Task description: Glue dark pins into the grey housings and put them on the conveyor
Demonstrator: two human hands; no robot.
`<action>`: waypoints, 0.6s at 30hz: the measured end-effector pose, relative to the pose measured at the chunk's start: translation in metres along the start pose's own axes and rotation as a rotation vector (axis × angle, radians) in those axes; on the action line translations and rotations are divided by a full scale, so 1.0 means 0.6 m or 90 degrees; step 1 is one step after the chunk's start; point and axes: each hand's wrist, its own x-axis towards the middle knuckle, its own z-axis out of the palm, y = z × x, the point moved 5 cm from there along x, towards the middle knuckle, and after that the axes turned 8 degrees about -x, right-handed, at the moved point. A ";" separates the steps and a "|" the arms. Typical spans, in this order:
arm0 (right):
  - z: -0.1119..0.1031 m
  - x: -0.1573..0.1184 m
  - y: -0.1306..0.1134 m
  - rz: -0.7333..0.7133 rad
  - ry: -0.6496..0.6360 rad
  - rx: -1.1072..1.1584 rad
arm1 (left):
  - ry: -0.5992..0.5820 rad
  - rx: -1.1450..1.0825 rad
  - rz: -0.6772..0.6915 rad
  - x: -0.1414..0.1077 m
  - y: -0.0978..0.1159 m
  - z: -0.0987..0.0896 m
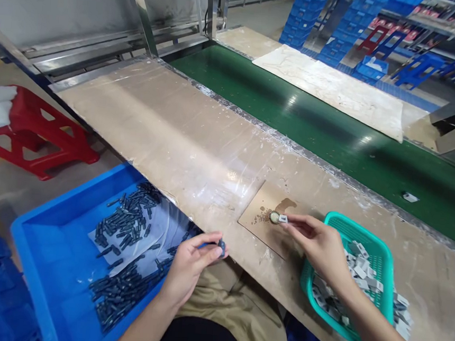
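Observation:
My left hand (198, 261) pinches a small dark plastic piece (221, 247) above the table's front edge, beside the blue bin (65, 209). Many similar dark pieces (127, 225) lie in that bin, partly on a white sheet. Between the fingertips of my right hand (317, 239) is a small light-grey block (283, 218) with an opening in it. The block is at the rim of a small round cap (274, 217) with pale contents, on a stained cardboard sheet (262, 205). Whether block and cap touch I cannot tell.
A green basket (390, 269) of grey blocks (362, 270) stands at the right, with more blocks beside it. Behind the brown tabletop (168, 117) runs a green conveyor belt (231, 75) carrying one small piece (410, 197). A red stool (43, 133) stands at the left.

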 end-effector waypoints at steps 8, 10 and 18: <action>0.011 -0.060 -0.036 0.180 -0.127 0.332 | -0.031 -0.005 0.080 0.024 -0.014 0.102; 0.010 -0.067 -0.043 0.162 -0.116 0.334 | -0.046 -0.024 0.072 0.023 -0.016 0.118; 0.014 -0.069 -0.070 0.134 -0.166 0.278 | -0.086 0.059 0.087 0.008 -0.004 0.136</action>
